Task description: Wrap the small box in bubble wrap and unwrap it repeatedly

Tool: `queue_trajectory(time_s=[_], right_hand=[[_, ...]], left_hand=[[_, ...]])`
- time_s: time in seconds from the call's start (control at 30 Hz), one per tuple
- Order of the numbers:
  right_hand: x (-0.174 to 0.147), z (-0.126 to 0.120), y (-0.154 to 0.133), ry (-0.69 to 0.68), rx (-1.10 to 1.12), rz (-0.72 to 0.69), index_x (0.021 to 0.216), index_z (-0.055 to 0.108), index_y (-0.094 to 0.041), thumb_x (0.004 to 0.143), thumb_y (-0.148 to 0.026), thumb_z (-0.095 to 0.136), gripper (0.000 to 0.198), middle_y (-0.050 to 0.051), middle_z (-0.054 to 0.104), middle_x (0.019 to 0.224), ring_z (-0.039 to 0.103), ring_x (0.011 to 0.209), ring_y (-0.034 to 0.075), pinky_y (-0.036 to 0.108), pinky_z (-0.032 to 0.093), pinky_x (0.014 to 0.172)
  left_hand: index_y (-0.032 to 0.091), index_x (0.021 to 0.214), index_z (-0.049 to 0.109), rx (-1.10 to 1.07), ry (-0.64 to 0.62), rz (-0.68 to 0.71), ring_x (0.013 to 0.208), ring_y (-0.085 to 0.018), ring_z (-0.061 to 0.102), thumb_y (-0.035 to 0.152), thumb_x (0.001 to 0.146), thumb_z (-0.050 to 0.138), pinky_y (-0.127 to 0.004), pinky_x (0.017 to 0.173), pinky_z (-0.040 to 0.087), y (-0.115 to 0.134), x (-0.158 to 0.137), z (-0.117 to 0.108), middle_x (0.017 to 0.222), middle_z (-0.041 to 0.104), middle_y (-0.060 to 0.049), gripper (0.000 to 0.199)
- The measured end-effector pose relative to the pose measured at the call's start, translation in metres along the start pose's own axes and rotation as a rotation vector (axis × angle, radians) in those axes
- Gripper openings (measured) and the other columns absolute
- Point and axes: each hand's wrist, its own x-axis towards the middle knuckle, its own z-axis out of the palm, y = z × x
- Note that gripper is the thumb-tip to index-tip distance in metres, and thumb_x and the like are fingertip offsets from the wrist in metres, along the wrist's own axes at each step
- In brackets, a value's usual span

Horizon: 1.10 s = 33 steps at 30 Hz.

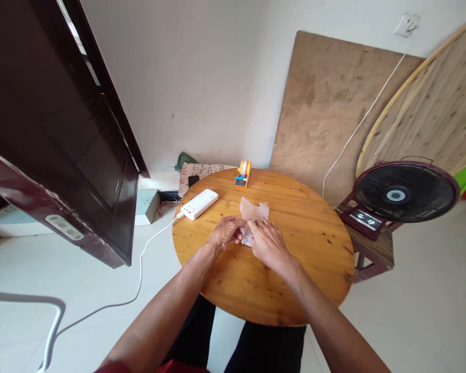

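A crumpled piece of whitish see-through wrap [252, 209], which looks like bubble wrap, is on the round wooden table [306, 259]. My left hand [230, 231] is closed, its thumb and fingers pinching the wrap's left edge. From the right, my right hand [267, 239] lies over the wrap with its fingers curled onto it. Both hands meet at the middle of the sheet and hide part of it. Whether anything is inside the wrap cannot be made out.
An orange and blue tape dispenser [243, 174] stands at the table's far edge. A white power bank [199, 203] lies at the left, its white cable [141, 264] running down to the floor. To the right, a black fan [396, 194] rests on a wooden stool [380, 248].
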Motion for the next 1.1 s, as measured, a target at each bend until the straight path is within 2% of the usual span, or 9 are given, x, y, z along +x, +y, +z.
queue_trajectory(time_s=[0.17,0.27,0.4,0.53,0.63,0.7,0.87,0.97,1.1], right_hand=[[-0.002,0.002,0.006,0.028,0.078,0.047,0.133,0.041,-0.014,0.082,-0.015,0.053,0.052,0.014,0.065,0.114,0.056,0.106,0.024,0.034,0.034,0.087],[-0.001,0.002,0.008,0.047,0.109,0.037,0.132,0.041,-0.014,0.082,-0.018,0.055,0.052,0.013,0.067,0.112,0.057,0.104,0.024,0.034,0.033,0.087],[-0.001,0.001,0.013,0.085,0.184,0.016,0.127,0.046,-0.014,0.079,-0.018,0.057,0.049,0.012,0.068,0.107,0.059,0.102,0.024,0.033,0.034,0.084],[-0.005,0.001,0.029,0.046,0.389,0.021,0.126,0.049,-0.019,0.078,-0.015,0.053,0.048,0.007,0.069,0.105,0.062,0.094,0.02,0.03,0.04,0.081],[-0.013,0.007,0.046,0.074,0.525,0.075,0.128,0.05,-0.02,0.079,-0.013,0.047,0.049,0.008,0.066,0.118,0.06,0.105,0.019,0.03,0.042,0.088],[-0.02,0.013,0.055,0.112,0.526,0.15,0.124,0.054,-0.018,0.082,-0.016,0.046,0.043,0.009,0.063,0.122,0.058,0.11,0.02,0.033,0.042,0.091],[-0.029,0.027,0.062,0.213,0.45,0.241,0.104,0.063,-0.019,0.083,-0.023,0.047,0.027,0.008,0.066,0.109,0.059,0.104,0.022,0.035,0.044,0.091],[-0.03,0.037,0.062,0.343,0.416,0.27,0.105,0.06,-0.018,0.081,-0.024,0.049,0.027,0.009,0.061,0.111,0.055,0.108,0.024,0.038,0.042,0.094],[-0.029,0.049,0.064,0.434,0.461,0.439,0.129,0.044,-0.017,0.081,-0.031,0.049,0.05,0.016,0.051,0.13,0.055,0.111,0.026,0.039,0.046,0.088]], left_hand=[[0.015,0.068,0.051,0.08,-0.022,0.043,0.035,-0.005,0.042,0.021,0.077,0.053,-0.017,0.038,0.033,0.001,-0.001,0.008,0.043,0.049,0.005,0.012],[0.014,0.069,0.056,0.188,-0.072,0.08,0.039,-0.005,0.044,0.018,0.075,0.052,-0.016,0.04,0.034,0.004,-0.002,0.009,0.046,0.05,0.005,0.008],[0.013,0.072,0.065,0.394,-0.199,0.118,0.048,-0.01,0.052,0.017,0.071,0.05,-0.019,0.046,0.04,0.012,-0.004,0.003,0.052,0.054,0.002,0.016],[0.015,0.076,0.071,0.633,-0.184,0.24,0.054,-0.012,0.053,0.017,0.071,0.051,-0.023,0.055,0.042,0.015,-0.008,0.004,0.055,0.055,0.002,0.02],[0.017,0.077,0.072,0.77,-0.117,0.333,0.072,-0.018,0.059,0.015,0.069,0.056,-0.03,0.072,0.046,0.015,-0.011,0.01,0.07,0.061,-0.002,0.018],[0.018,0.079,0.072,0.848,-0.094,0.404,0.087,-0.023,0.06,0.014,0.07,0.056,-0.035,0.085,0.045,0.013,-0.012,0.012,0.086,0.064,-0.007,0.018],[0.017,0.086,0.07,1.032,-0.054,0.625,0.11,-0.027,0.056,0.015,0.075,0.057,-0.039,0.1,0.041,0.002,-0.011,0.009,0.125,0.056,-0.014,0.018],[0.017,0.089,0.067,0.978,-0.066,0.655,0.11,-0.024,0.057,0.015,0.077,0.056,-0.034,0.098,0.043,-0.006,-0.007,0.006,0.121,0.06,-0.013,0.017],[0.019,0.086,0.065,0.962,-0.118,0.66,0.104,-0.022,0.059,0.015,0.08,0.054,-0.03,0.094,0.045,-0.01,-0.004,0.003,0.106,0.066,-0.008,0.014]])
